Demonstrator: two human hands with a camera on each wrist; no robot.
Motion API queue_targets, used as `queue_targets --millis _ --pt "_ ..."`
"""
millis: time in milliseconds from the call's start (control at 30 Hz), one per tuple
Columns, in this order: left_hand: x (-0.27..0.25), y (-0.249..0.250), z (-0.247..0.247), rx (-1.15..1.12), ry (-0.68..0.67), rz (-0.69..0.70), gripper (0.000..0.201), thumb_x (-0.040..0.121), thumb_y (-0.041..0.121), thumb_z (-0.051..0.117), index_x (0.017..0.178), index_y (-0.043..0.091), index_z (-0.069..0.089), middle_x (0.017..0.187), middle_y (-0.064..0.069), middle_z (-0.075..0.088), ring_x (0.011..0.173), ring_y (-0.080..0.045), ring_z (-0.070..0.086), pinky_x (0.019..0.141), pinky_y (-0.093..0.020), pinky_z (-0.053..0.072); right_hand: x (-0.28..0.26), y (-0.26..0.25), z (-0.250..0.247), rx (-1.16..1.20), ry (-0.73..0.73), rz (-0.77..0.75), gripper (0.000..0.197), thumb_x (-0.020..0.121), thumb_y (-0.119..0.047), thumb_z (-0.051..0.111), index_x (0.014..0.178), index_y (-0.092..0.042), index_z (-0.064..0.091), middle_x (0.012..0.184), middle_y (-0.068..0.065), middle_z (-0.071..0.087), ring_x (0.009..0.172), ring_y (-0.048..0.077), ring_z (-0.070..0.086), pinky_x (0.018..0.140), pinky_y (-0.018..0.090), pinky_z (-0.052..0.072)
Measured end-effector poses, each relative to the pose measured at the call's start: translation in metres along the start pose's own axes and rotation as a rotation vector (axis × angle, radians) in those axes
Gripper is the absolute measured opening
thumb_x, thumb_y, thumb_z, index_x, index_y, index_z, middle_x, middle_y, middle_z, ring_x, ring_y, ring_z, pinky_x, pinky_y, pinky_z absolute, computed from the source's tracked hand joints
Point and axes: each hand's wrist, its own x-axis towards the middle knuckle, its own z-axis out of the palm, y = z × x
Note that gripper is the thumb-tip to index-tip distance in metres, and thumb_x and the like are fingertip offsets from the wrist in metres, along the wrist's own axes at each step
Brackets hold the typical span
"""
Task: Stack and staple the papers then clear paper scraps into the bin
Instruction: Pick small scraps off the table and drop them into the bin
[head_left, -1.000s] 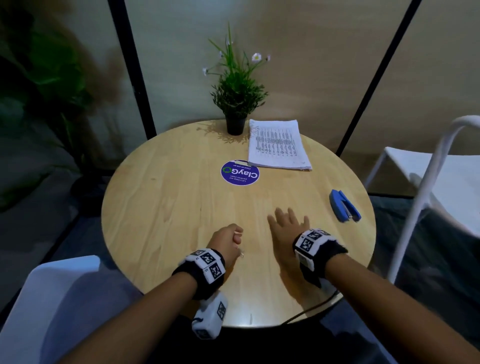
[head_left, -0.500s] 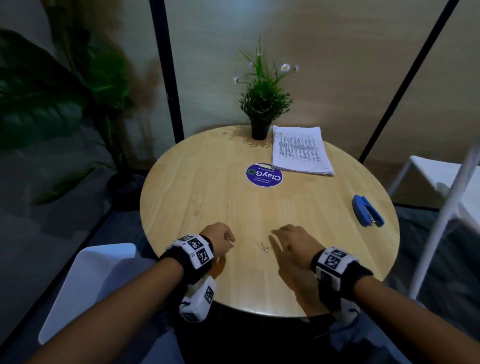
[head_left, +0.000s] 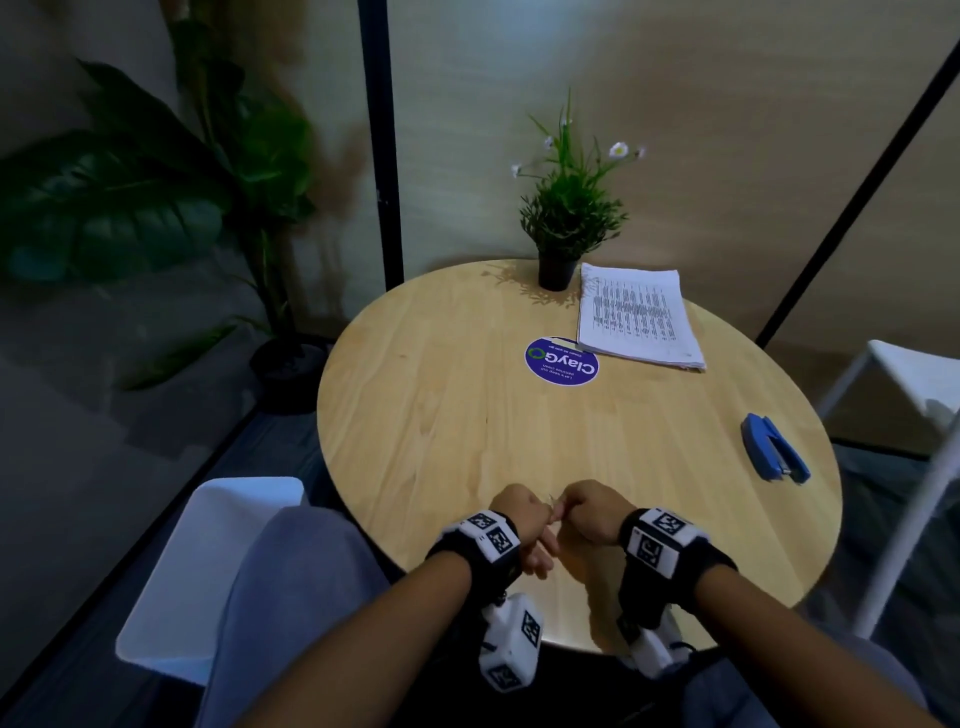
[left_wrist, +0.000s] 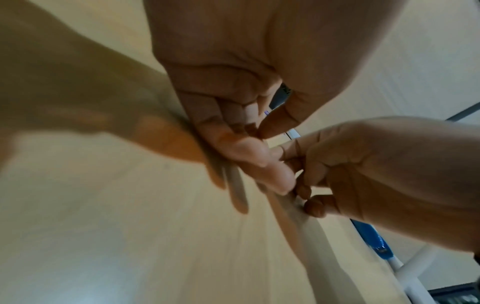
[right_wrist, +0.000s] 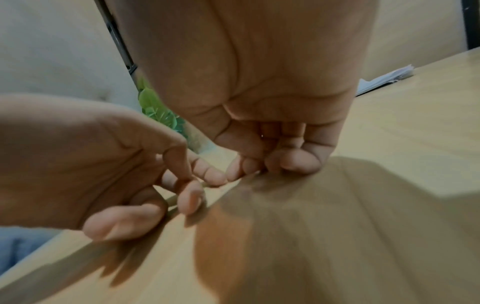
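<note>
On the round wooden table (head_left: 457, 415) my two hands meet at the near edge. My left hand (head_left: 544, 513) is curled, its thumb tip against its fingertips (left_wrist: 255, 131); nothing shows in that pinch. My right hand (head_left: 565, 512) has its fingers curled down on the tabletop (right_wrist: 259, 166), with a tiny shiny scrap (right_wrist: 261, 135) glinting inside them. A small pale bit (head_left: 551, 500) shows between the two hands. The printed paper stack (head_left: 639, 317) lies at the far right, apart from both hands. The blue stapler (head_left: 774, 454) lies by the right edge.
A small potted plant (head_left: 563, 228) stands at the back beside the papers, and a purple round sticker (head_left: 561, 361) sits mid-table. A white chair (head_left: 208, 571) is at my left, another (head_left: 924, 405) at the right. A large leafy plant (head_left: 156, 197) stands left.
My right hand went from flat on the table to curled and slid left until it met my left hand. The small bits on the table are now under the fingers. The head turned left.
</note>
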Motion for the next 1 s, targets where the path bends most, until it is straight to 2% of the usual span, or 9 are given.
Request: queue_targets --millis 67,167,233,333,467,667,800,867,1000 --pt "0.009 0.002 -0.007 0.089 0.078 0.077 0.015 0.092 0.016 0.04 0.088 0.007 0.051 0.067 -0.009 0.061 0.045 -0.024 0.053 0.047 -0.026 0.045 0.005 0.002 -0.002 0.064 0.056 0.008 0.034 0.084 0.0 0.042 0.066 -0.024 0.059 0.086 -0.003 0.061 0.087 0.015 0.054 0.077 0.025 0.04" --pt "0.021 0.001 -0.027 0.367 0.273 0.249 0.009 0.084 0.01 0.049 0.08 0.016 0.054 0.081 -0.002 0.058 0.074 -0.023 0.055 0.065 -0.023 0.041 0.006 0.012 -0.008 0.182 0.207 0.002 0.024 0.082 -0.004 0.054 0.067 -0.021 0.063 0.084 -0.001 0.069 0.081 0.013 0.058 0.069 0.022 0.043" --pt "0.027 -0.003 -0.038 0.484 0.287 0.276 0.015 0.08 0.007 0.054 0.092 0.014 0.059 0.099 -0.007 0.059 0.089 -0.024 0.058 0.072 -0.023 0.043 0.006 0.017 -0.011 0.136 0.27 0.024 0.013 0.08 -0.006 0.06 0.083 -0.018 0.065 0.092 0.001 0.068 0.084 0.013 0.057 0.071 0.021 0.042" --pt "0.034 -0.005 -0.037 0.648 0.259 0.279 0.033 0.081 0.009 0.06 0.113 0.014 0.057 0.121 -0.006 0.049 0.106 -0.022 0.056 0.09 -0.026 0.047 0.008 0.018 -0.011 0.06 0.238 0.044 0.027 0.078 -0.01 0.065 0.104 -0.017 0.064 0.088 -0.003 0.059 0.082 0.012 0.055 0.072 0.02 0.041" --pt "0.039 0.0 -0.019 0.715 0.238 0.346 0.029 0.086 0.007 0.057 0.114 0.015 0.06 0.125 -0.005 0.048 0.111 -0.022 0.054 0.095 -0.027 0.045 0.011 0.006 -0.002 0.009 0.241 -0.012 0.02 0.08 -0.014 0.065 0.1 -0.02 0.066 0.091 -0.005 0.061 0.085 0.012 0.057 0.073 0.02 0.041" --pt "0.029 0.007 -0.013 0.649 0.193 0.363 0.034 0.089 -0.006 0.042 0.107 0.009 0.067 0.116 -0.008 0.065 0.109 -0.022 0.061 0.096 -0.029 0.048 0.006 0.013 -0.004 -0.006 0.209 -0.046 0.014 0.081 -0.012 0.067 0.09 -0.022 0.07 0.084 -0.006 0.063 0.083 0.011 0.061 0.069 0.017 0.044" --pt "0.03 -0.001 -0.02 0.518 0.26 0.332 0.034 0.085 -0.006 0.04 0.1 0.012 0.065 0.097 -0.003 0.066 0.092 -0.019 0.063 0.086 -0.027 0.05 0.0 0.018 -0.003 -0.083 0.223 -0.066 0.036 0.073 -0.026 0.078 0.107 -0.022 0.067 0.094 -0.007 0.058 0.086 0.009 0.054 0.071 0.017 0.041" --pt "0.031 -0.002 -0.02 0.509 0.255 0.319 0.034 0.084 -0.005 0.04 0.099 0.012 0.065 0.095 -0.003 0.065 0.093 -0.02 0.063 0.085 -0.027 0.05 -0.002 0.013 -0.001 -0.194 0.231 -0.115 0.046 0.07 -0.032 0.08 0.113 -0.023 0.066 0.103 -0.003 0.057 0.09 0.012 0.051 0.075 0.02 0.039" --pt "0.028 0.0 -0.021 0.538 0.234 0.324 0.031 0.085 -0.003 0.045 0.104 0.01 0.065 0.105 -0.007 0.069 0.1 -0.022 0.064 0.089 -0.029 0.05 -0.004 0.004 0.003 -0.287 0.25 -0.269 0.037 0.078 -0.028 0.073 0.114 -0.02 0.068 0.117 0.002 0.059 0.105 0.019 0.056 0.085 0.022 0.041"
